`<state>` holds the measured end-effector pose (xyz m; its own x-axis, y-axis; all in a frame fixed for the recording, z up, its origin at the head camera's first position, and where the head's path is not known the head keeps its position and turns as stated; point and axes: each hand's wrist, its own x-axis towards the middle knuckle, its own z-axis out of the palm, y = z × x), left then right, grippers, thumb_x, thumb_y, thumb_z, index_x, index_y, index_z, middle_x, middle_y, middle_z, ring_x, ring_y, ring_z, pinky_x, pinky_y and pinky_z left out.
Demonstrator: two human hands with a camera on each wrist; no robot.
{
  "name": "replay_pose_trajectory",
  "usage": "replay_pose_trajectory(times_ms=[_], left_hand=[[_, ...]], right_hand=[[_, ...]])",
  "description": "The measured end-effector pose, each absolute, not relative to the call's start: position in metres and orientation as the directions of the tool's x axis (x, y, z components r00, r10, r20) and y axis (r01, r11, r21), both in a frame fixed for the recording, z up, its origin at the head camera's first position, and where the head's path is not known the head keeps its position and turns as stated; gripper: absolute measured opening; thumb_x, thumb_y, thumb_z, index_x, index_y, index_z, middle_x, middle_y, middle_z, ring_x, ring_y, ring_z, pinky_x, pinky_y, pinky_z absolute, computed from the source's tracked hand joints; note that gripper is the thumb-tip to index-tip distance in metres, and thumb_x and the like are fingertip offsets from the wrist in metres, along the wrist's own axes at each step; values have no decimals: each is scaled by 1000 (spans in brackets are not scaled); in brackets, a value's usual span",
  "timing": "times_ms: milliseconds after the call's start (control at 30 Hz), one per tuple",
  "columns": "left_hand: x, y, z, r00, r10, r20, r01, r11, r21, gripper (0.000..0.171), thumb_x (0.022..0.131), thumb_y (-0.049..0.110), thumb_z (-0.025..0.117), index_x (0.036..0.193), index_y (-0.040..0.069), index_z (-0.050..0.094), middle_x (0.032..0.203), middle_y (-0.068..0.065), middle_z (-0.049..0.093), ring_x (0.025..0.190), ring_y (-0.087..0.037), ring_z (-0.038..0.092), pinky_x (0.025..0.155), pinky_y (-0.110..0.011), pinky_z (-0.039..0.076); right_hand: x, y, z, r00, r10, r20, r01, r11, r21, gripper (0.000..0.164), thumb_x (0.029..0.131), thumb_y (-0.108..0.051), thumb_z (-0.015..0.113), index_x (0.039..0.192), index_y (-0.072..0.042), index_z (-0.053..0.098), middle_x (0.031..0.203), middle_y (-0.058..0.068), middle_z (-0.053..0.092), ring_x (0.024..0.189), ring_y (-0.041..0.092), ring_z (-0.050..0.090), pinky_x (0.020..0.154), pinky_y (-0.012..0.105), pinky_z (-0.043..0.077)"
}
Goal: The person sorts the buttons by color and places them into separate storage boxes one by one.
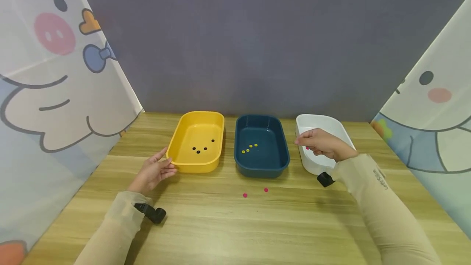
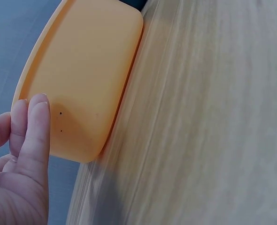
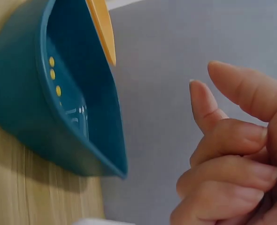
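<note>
My left hand (image 1: 156, 171) holds the front left corner of a yellow bin (image 1: 195, 166), thumb along one side and fingers against the front wall. Several black buttons (image 1: 198, 152) lie on that bin's floor. Over a white bin (image 1: 312, 166) hovers my right hand (image 1: 321, 143). Its thumb and index finger stand apart in the right wrist view, nothing between them, the other fingers bent. A small pink button (image 1: 307, 148) shows just under this hand, against the white bin's inside. Part of that bin is hidden by the hand.
Between these two bins stands a dark blue bin (image 1: 262, 171) with several yellow buttons (image 1: 251, 146) inside. Two pink buttons, a left one (image 1: 245, 195) and a right one (image 1: 266, 190), lie on the wooden table (image 1: 220, 232). A grey wall (image 1: 257, 52) rises behind.
</note>
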<state>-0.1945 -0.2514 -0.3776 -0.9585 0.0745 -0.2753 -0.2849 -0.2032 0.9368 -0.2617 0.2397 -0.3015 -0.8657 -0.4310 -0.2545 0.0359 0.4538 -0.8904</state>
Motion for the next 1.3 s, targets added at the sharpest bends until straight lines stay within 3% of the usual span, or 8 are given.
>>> replay_pose_trajectory(times_ms=[200, 433, 600, 833, 933, 1133, 1300], left_hand=[[-193, -251, -381, -959, 56, -277, -283, -223, 933, 65, 102, 2, 40, 154, 12, 3, 71, -3, 65, 64, -12, 67, 70, -25, 59], [-193, -250, -381, -957, 58, -286, -291, -233, 928, 65, 102, 2, 39, 154, 13, 2, 71, -2, 65, 64, -12, 67, 69, -25, 59], [-193, -250, -380, -958, 54, -282, -287, -235, 929, 66, 102, 3, 41, 154, 13, 3, 71, -2, 65, 63, -11, 67, 70, -25, 59], [-192, -251, -383, -958, 54, -281, -286, -225, 932, 65, 102, 2, 39, 154, 12, 2, 71, -2, 65, 64, -11, 67, 70, -25, 59], [-191, -251, -383, -958, 59, -279, -285, -229, 931, 65, 102, 2, 39, 154, 12, 2, 71, -2, 65, 64, -11, 67, 70, -25, 59], [-192, -251, -380, -958, 68, -277, -285, -224, 932, 65, 102, 2, 39, 154, 12, 1, 71, -2, 65, 64, -11, 67, 70, -24, 59], [-194, -251, -378, -959, 78, -271, -281, -218, 934, 66, 102, 2, 39, 154, 12, 0, 71, -2, 65, 64, -11, 67, 70, -25, 59]], right_hand=[[-256, 228, -300, -848, -476, -232, -10, 452, -892, 23, 94, -11, 57, 105, 8, 65, 53, -8, 35, 44, 3, 24, 43, 16, 23], [-253, 220, -308, -831, -498, -249, 6, 439, -898, 16, 93, -9, 59, 100, 4, 66, 64, -5, 50, 43, 2, 27, 42, 16, 25], [-251, 216, -317, -813, -525, -252, -4, 437, -899, 17, 90, -8, 62, 99, 6, 64, 82, -1, 63, 47, 4, 30, 43, 16, 25], [-244, 207, -329, -775, -545, -320, -39, 547, -836, 24, 88, -10, 67, 104, 8, 64, 85, 1, 63, 47, 6, 26, 44, 18, 24], [-239, 205, -335, -770, -537, -344, -46, 584, -811, 23, 87, -12, 68, 104, 5, 67, 95, 3, 66, 49, 7, 29, 44, 17, 23], [-230, 202, -350, -750, -563, -346, -65, 584, -809, 28, 85, -13, 70, 105, 7, 68, 90, 0, 67, 55, 8, 36, 44, 16, 23], [-226, 198, -363, -721, -617, -317, -63, 513, -856, 30, 85, -6, 67, 109, 13, 64, 82, -4, 66, 45, 4, 26, 42, 14, 20]])
